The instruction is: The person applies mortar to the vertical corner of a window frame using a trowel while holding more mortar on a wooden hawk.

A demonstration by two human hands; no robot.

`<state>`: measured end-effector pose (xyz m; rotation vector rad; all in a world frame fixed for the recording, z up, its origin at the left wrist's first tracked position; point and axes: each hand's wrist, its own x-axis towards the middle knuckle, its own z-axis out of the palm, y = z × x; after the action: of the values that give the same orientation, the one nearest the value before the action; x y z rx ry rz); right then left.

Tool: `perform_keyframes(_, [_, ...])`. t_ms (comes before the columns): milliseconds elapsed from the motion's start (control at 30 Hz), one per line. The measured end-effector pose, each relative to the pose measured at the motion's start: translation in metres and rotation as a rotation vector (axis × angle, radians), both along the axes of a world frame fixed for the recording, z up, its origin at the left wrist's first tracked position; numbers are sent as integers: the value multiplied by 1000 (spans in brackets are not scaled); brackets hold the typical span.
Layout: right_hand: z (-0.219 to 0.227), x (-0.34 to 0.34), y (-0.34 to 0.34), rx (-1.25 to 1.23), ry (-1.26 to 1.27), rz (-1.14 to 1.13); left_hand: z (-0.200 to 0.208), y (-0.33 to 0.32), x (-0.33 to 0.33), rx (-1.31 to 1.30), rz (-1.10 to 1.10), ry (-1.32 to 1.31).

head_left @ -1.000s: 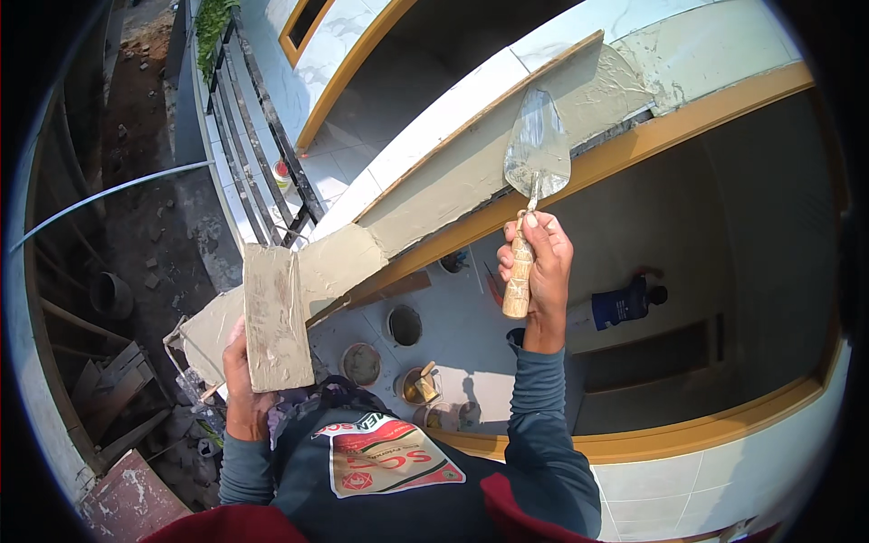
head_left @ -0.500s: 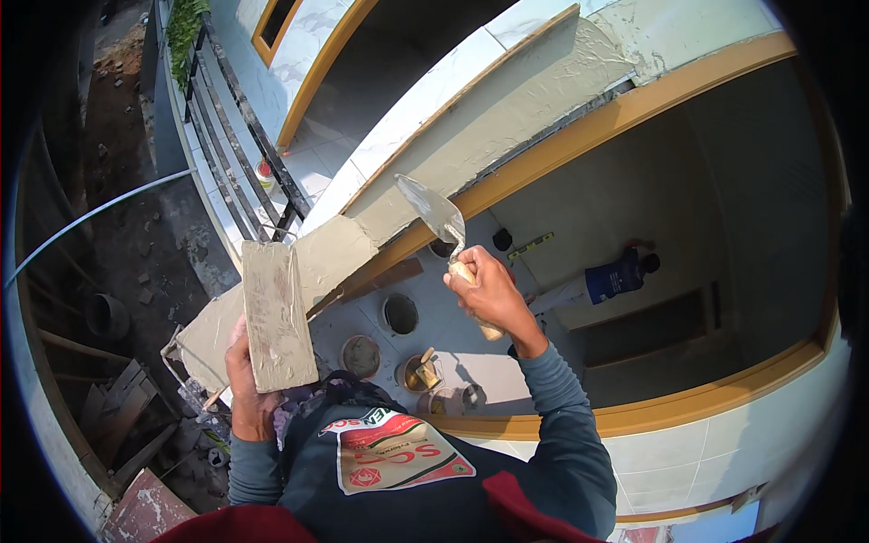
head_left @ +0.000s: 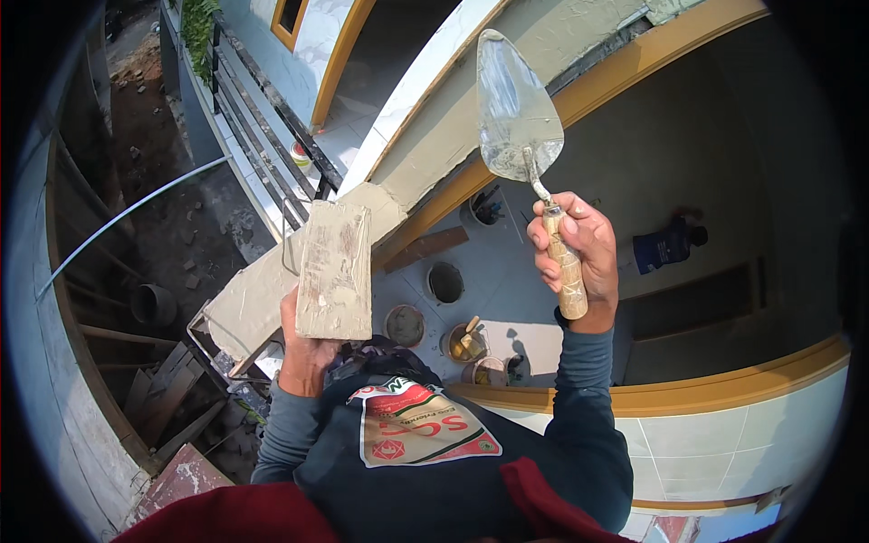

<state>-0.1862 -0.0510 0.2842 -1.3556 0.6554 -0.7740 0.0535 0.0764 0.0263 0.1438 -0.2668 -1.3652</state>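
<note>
My left hand (head_left: 304, 351) grips a mortar-smeared wooden float (head_left: 334, 271) from beneath; most of its fingers are hidden under the board. Raised to the right, my right hand (head_left: 587, 246) is closed around the wooden handle of a pointing trowel (head_left: 520, 113). The trowel's metal blade points up and away, with grey smears and a little mortar near its neck. Wet plaster (head_left: 444, 158) covers a long strip of wall top beyond the hands, beside an orange-brown frame (head_left: 625, 68). The trowel blade overlaps that strip in view; whether they touch, I cannot tell.
Below stand several buckets, among them a dark one (head_left: 445, 282) and one with mortar (head_left: 405, 325). A co-worker in a dark blue shirt (head_left: 665, 247) is inside the room at right. A black metal railing (head_left: 262, 127) runs at far left, above rubble ground (head_left: 149, 163).
My right hand has moved right and turned the trowel upright, its blade now higher and face-on. The float appears shifted right and up as the view moved.
</note>
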Motion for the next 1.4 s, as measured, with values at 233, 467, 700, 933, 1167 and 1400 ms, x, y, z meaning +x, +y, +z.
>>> perform_keyframes(233, [-126,-10,-13,877,-259,527,11,-45,-31,94,-125,464])
perform_keyframes(467, [-156,-74,-39,541,156,450,30,-35,14,-16,158,269])
perform_keyframes(700, [-212,-65,-59,112,422,285,43,0,-1,56,305,83])
perform_keyframes(933, [-165,-39,-61,53,311,156,35,8,-18,152,329,63])
perform_keyframes(1167, [-99,-32,-54,2,85,176,48,-19,-38,221,158,112])
perform_keyframes(1400, [-179,-4,-5,-964,306,-101,67,-55,-42,137,-46,421])
